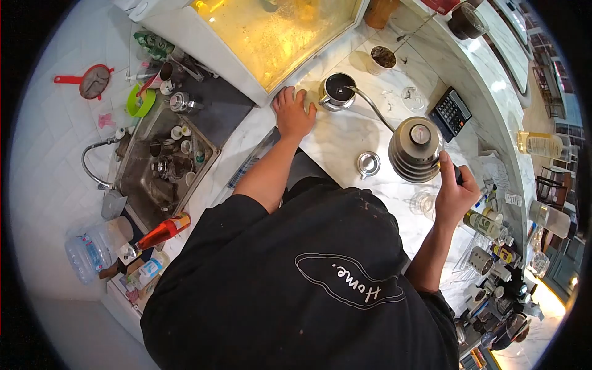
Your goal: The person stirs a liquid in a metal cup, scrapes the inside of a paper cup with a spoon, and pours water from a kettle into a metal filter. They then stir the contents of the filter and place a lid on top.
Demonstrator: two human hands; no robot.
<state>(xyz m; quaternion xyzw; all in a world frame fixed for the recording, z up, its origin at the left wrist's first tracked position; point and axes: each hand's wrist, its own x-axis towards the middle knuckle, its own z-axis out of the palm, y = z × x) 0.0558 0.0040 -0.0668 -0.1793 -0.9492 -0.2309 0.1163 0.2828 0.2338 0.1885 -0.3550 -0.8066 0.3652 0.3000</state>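
Note:
My right hand (456, 192) is wrapped around the dark handle of a metal gooseneck kettle (417, 157). The kettle's thin spout reaches over a metal-rimmed cup (327, 94) that holds something dark. Whether water is flowing cannot be made out. My left hand (295, 112) lies on the marble counter beside that cup, fingers apart and holding nothing. Between me and the cup stands a small metal vessel (368, 164), near the kettle. Farther back is a white cup (377, 66) filled with dark, crumbly stuff.
A black calculator (451, 113) and a clear lid (413, 97) lie behind the kettle. The lit glass case (259, 86) borders the counter's back. At left, the sink (139, 197) contains several dishes. Bottles, including a pale one (484, 225), crowd the right side.

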